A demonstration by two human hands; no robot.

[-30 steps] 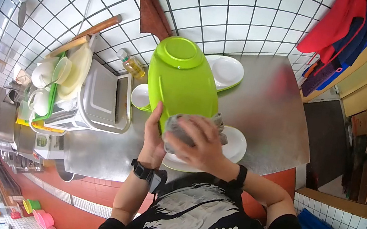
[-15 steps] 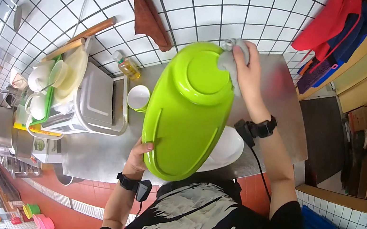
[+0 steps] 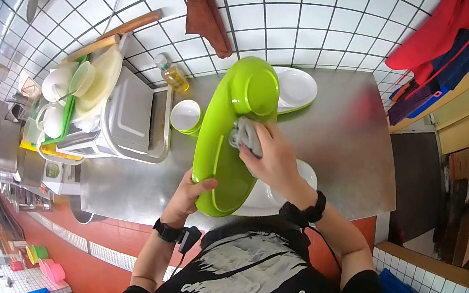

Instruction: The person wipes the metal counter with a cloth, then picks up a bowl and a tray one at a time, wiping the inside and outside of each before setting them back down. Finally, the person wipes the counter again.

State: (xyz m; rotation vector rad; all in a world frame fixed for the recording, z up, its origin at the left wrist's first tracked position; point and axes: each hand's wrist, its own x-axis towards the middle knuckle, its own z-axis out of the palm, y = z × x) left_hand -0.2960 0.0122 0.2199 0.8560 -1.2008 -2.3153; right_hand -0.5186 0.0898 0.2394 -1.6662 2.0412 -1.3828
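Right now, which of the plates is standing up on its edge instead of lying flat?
The big lime-green platter, gripped in the left hand and wiped by the right hand. The white plates lie flat on the counter.

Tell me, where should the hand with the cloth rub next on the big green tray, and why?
Probably down toward the near end. The right hand presses the grey cloth on the middle of the green tray, which the left hand holds tilted by its lower edge. The stretch between cloth and left hand looks not yet covered.
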